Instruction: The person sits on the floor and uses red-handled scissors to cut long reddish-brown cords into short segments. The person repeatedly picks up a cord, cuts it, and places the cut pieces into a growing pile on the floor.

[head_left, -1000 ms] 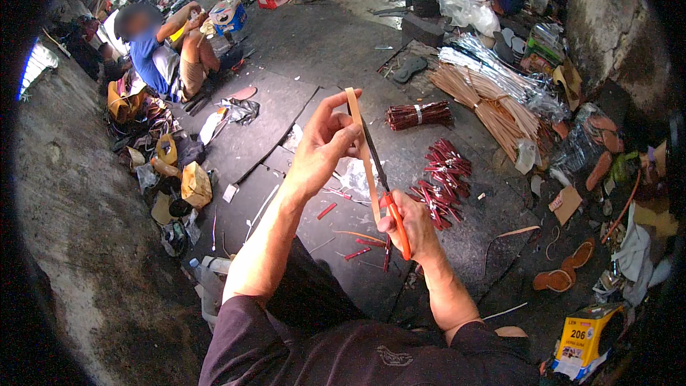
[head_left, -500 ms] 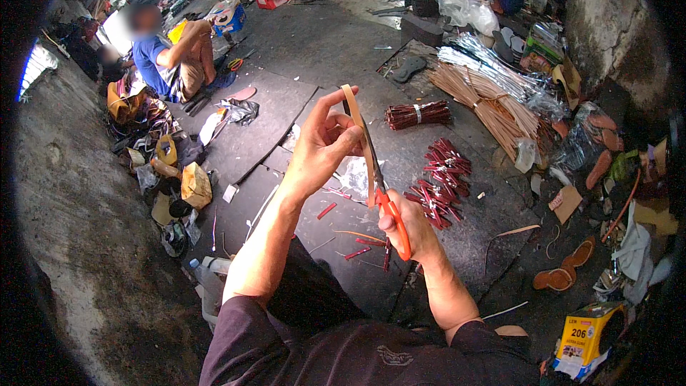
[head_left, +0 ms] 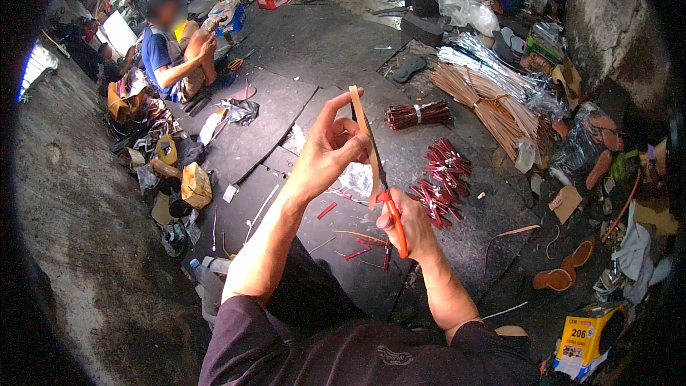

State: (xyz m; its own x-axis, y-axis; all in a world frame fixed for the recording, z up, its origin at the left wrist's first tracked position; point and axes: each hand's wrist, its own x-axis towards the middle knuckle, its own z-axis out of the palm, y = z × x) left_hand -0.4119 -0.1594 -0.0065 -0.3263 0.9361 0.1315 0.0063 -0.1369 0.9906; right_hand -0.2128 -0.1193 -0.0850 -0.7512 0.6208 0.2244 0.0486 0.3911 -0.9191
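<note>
A narrow tan strip (head_left: pixel 361 116) stands almost upright, pinched between the thumb and fingers of my left hand (head_left: pixel 320 157). In my right hand (head_left: pixel 417 232) are scissors (head_left: pixel 397 223) with orange handles. Their dark blades point up along the strip, close against it; whether they touch it I cannot tell. Beyond my right hand lies a pile of short dark red strips (head_left: pixel 444 171), tied in small bunches. A larger dark red bundle (head_left: pixel 418 116) with a white band sits farther off. Single red pieces (head_left: pixel 357 252) are scattered on the floor below my hands.
Long tan strips (head_left: pixel 482 100) lie bundled at the right, near a pair of brown sandals (head_left: pixel 564 268) and a yellow can (head_left: pixel 582 336). A co-worker (head_left: pixel 168 57) sits at the far left. A concrete wall (head_left: pixel 78 221) runs along the left side.
The strip and scissors have tilted slightly, and my right hand has shifted a little left. At the far left, the co-worker has sat up and turned, with hands near the knees.
</note>
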